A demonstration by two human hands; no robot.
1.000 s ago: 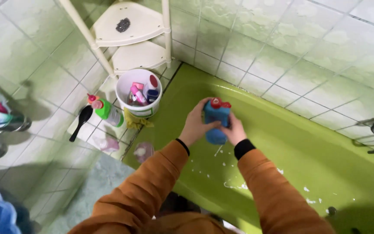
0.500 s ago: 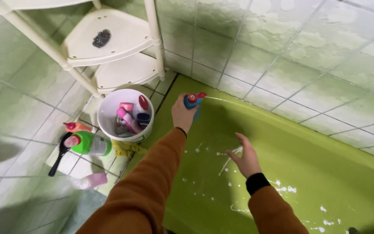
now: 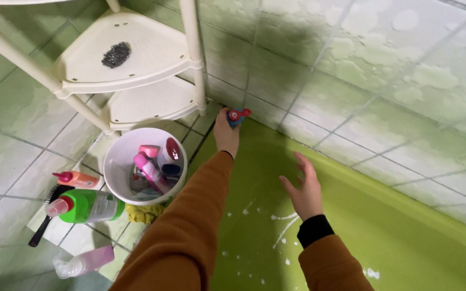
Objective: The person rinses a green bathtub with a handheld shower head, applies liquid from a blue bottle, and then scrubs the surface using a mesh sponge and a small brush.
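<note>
1. Head view: the left hand (image 3: pixel 226 133) is gripping a blue bottle (image 3: pixel 237 116) with a red cap at the tub's (image 3: pixel 405 237) far left corner, against the tiled wall (image 3: pixel 362 64).
2. The right hand (image 3: pixel 304 189) is hovering over the tub, fingers spread, holding nothing.
3. A white bucket (image 3: pixel 115 159) of bottles is standing left of the tub, below a corner shelf (image 3: pixel 152 59).

Changes we log:
- Bottle (image 3: pixel 238 116): a second ago gripped in both our hands over tub (image 3: pixel 405 231) middle; now in left hand (image 3: pixel 226 132) alone, carried out to tub's far corner by wall tiles.
- Right hand (image 3: pixel 304 188): off bottle, open, fingers spread above tub.
- White splashes: more streaks on tub floor below right hand.
- View: swung left, up toward shelf (image 3: pixel 130 54).
</note>
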